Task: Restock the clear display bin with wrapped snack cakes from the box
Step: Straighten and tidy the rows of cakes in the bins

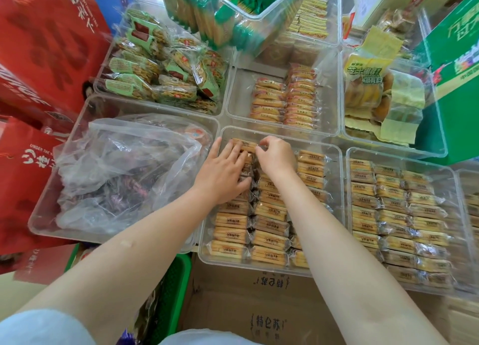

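Pale sleeves [46, 326] at the bottom edge lie nearest, and just above them the brown cardboard box [259, 311] with printed characters fills the lower middle of the frame. Directly above the box sits the clear display bin [334, 147], its near rows packed with wrapped snack cakes [230, 232] lying side by side; only the far strip at its top edge looks unfinished.

Both forearms reach up to that far strip. The left hand [223, 171] lies flat with fingers straight and slightly spread, pressing down on the cakes in the left column. The right hand [276, 155] is curled, fingertips pinching the end of the single cake [243, 144] at the bin's far wall.

My judgement is that the step is seating this last cake in line. It would go best by keeping the left palm steady so the row beneath cannot buckle, sliding the pinched cake flush against the wall with its label facing up like the rest, and letting go only once it sits level.

A loose plastic bag [124, 168] fills the bin at left.
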Available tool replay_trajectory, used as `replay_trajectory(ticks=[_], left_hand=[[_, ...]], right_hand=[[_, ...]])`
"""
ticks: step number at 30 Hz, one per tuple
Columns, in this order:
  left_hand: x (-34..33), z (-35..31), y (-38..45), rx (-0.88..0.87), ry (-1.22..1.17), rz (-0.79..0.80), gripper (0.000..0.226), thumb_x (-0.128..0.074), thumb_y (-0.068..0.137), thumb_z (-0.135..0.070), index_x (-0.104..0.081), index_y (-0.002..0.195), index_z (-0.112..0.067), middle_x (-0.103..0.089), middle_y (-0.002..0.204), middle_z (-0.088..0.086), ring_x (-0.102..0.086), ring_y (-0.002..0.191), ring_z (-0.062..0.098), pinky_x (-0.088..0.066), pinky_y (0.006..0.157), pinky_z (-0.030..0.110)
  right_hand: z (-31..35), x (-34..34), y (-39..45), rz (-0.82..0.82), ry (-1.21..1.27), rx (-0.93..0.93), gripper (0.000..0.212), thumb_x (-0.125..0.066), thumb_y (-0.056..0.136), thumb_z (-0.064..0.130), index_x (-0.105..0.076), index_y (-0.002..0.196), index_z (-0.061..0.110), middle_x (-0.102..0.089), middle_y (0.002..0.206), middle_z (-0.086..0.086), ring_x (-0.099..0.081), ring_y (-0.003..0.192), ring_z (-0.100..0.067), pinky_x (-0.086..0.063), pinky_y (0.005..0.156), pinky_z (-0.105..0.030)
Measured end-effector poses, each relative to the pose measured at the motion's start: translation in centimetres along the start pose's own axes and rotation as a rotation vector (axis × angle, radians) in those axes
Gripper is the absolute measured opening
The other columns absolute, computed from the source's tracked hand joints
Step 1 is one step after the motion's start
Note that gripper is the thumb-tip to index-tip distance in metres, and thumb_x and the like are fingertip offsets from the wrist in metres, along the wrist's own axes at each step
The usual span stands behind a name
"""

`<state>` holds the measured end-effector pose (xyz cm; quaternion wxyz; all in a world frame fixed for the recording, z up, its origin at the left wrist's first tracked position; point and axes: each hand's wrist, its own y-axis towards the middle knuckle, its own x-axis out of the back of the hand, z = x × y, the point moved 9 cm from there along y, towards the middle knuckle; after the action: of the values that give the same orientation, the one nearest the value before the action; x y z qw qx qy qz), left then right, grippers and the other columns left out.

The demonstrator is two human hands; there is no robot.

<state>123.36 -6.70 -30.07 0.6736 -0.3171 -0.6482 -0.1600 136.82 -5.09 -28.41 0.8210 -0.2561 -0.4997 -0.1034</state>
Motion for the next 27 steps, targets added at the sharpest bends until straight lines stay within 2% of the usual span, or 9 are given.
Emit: replay_trajectory(ticks=[2,6,9,12,15,18,20,25,27], left_hand=[[-0.2,0.1,0.1,0.016,0.004,0.009,0.077,-0.019,0.102,-0.061,-0.012,0.163,-0.014,-0.009,0.170,0.010,-0.001,0.158,0.025,0.012,0.124,0.053],[-0.2,0.3,0.2,0.042,-0.023,-0.016,0.075,-0.024,0.103,-0.057,-0.015,0.162,-0.013,-0.018,0.169,0.011,-0.008,0.157,0.025,0.009,0.125,0.051],[0.2,0.4,0.1,0.057,-0.063,-0.039,0.073,-0.027,0.104,-0.055,-0.019,0.162,-0.012,-0.022,0.168,0.011,-0.012,0.157,0.025,0.008,0.126,0.047],[0.5,0.4,-0.1,0.049,-0.088,-0.059,0.073,-0.026,0.103,-0.056,-0.019,0.162,-0.012,-0.018,0.169,0.010,-0.008,0.157,0.024,0.010,0.126,0.046],[0.7,0.4,-0.2,0.027,-0.127,-0.080,0.073,-0.028,0.103,-0.056,-0.017,0.162,-0.014,-0.010,0.170,0.007,-0.001,0.158,0.022,0.011,0.126,0.045],[0.8,0.5,-0.3,0.024,-0.174,-0.106,0.071,-0.032,0.103,-0.054,-0.022,0.161,-0.015,-0.014,0.170,0.006,-0.006,0.157,0.021,0.013,0.125,0.043],[0.8,0.5,-0.4,0.033,-0.187,-0.116,0.070,-0.035,0.103,-0.052,-0.025,0.160,-0.014,-0.019,0.169,0.007,-0.012,0.157,0.022,0.012,0.125,0.042],[0.2,0.4,0.0,0.042,-0.098,-0.051,0.075,-0.032,0.100,-0.057,-0.021,0.162,-0.015,-0.020,0.168,0.008,-0.018,0.155,0.026,0.009,0.126,0.048],[-0.1,0.2,0.1,0.041,-0.054,-0.020,0.077,-0.030,0.099,-0.059,-0.016,0.163,-0.017,-0.017,0.169,0.008,-0.016,0.156,0.027,0.012,0.125,0.050]], right_hand=[[0.5,-0.4,0.1,0.040,-0.136,0.000,0.034,-0.052,0.101,0.045,-0.064,0.124,0.023,-0.068,0.119,-0.002,-0.066,0.105,-0.027,-0.050,0.073,-0.033],[2.1,-0.5,0.5,0.045,-0.328,0.044,0.027,-0.052,0.102,0.043,-0.062,0.097,0.018,-0.069,0.105,-0.005,-0.067,0.095,-0.028,-0.044,0.067,-0.033],[2.3,-0.9,0.9,0.095,-0.340,0.000,0.023,-0.055,0.103,0.036,-0.065,0.104,0.016,-0.068,0.107,-0.004,-0.066,0.098,-0.028,-0.041,0.070,-0.033],[1.3,-1.3,1.5,0.147,-0.167,-0.084,0.023,-0.062,0.099,0.034,-0.069,0.107,0.014,-0.070,0.108,-0.003,-0.065,0.094,-0.028,-0.043,0.071,-0.032],[-0.1,-1.3,2.1,0.141,0.163,-0.121,0.017,-0.070,0.093,0.028,-0.077,0.102,0.015,-0.074,0.107,-0.002,-0.067,0.099,-0.023,-0.049,0.079,-0.029],[-0.9,-1.3,1.8,0.114,0.435,-0.157,0.006,-0.075,0.089,0.023,-0.077,0.084,0.020,-0.073,0.089,0.003,-0.068,0.096,-0.019,-0.051,0.084,-0.030],[-0.8,-1.6,1.8,0.104,0.472,-0.158,0.009,-0.076,0.087,0.023,-0.076,0.078,0.023,-0.072,0.083,0.005,-0.068,0.092,-0.019,-0.054,0.083,-0.031],[0.2,-1.4,2.1,0.085,0.249,-0.113,0.011,-0.071,0.092,0.027,-0.078,0.087,0.020,-0.073,0.086,0.003,-0.067,0.083,-0.018,-0.048,0.069,-0.028],[0.7,-1.3,1.9,0.066,0.114,-0.083,0.013,-0.068,0.095,0.028,-0.077,0.092,0.021,-0.074,0.096,0.001,-0.066,0.085,-0.020,-0.045,0.067,-0.027]])
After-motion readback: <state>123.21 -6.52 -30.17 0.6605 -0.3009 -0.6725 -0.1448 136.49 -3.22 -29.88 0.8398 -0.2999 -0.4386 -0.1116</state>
